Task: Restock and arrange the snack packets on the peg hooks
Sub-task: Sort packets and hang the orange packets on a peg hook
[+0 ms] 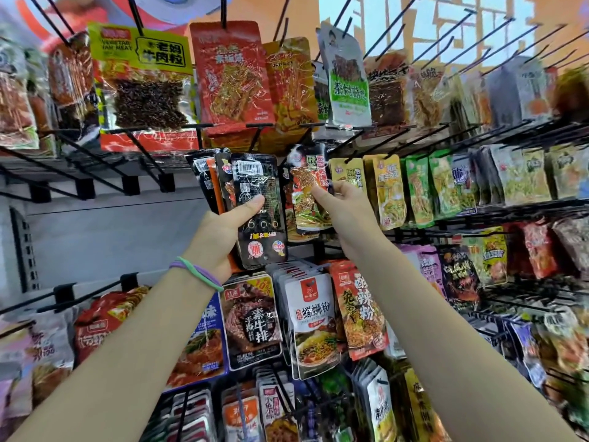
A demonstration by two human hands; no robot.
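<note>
Midway: left hand [220,237] grips a fan of black packets [255,205] unhung; right hand [344,202] pinches a hanging packet [307,189].

Light: bright, even, from overhead; few shadows.
Glare: white streaks on the glossy black packets [255,205] at centre.
Blur: smeared packets at the left and right edges.
Distortion: wide-angle; peg hooks [446,33] fan outward, shelves bow.
Focus: sharpest in the middle.
</note>
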